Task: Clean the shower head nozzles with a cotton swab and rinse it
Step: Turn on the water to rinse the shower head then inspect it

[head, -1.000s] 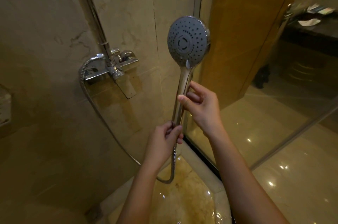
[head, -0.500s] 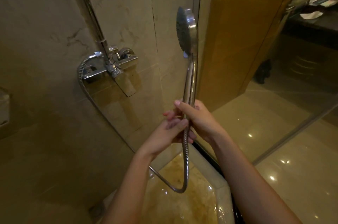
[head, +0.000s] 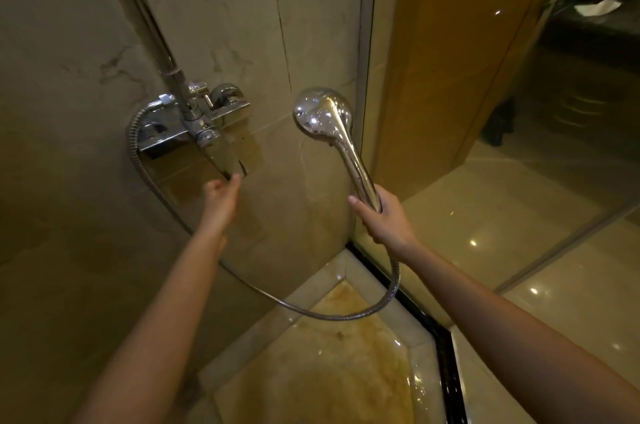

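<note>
On the left is a tan stone wall (head: 52,112). A thin metal pipe (head: 149,18) runs up it. At the bottom of the pipe sits a shiny tap (head: 194,122) with a flat lever (head: 225,157) that hangs down from it.

A bendy metal hose (head: 329,316) starts at the left end of the tap. It drops down the wall, goes behind the left arm, makes a low loop over the floor and climbs up to the right hand.

The left hand (head: 223,193) reaches up to the lever. Its fingers are stretched out and hold nothing. The fingertips (head: 236,178) touch the bottom end of the lever.

To the right of the tap is the shower head (head: 322,115). It is up in the air, close to the wall and beside the glass. Its round shiny back faces us, with water drops on it. The side with the little holes faces away, so the holes are hidden.

The right hand (head: 384,219) grips the low end of the shower head's long handle (head: 360,174), with the fingers curled round it. The head tilts up and to the left.

Under the hands is the wet shower floor (head: 329,371), yellow-brown in the middle.

On the right stands a glass wall (head: 450,112). Past it is a shiny tile floor (head: 571,285). Far up in the corner is a dark table (head: 588,32) with pale things on it, too blurry to tell.
</note>
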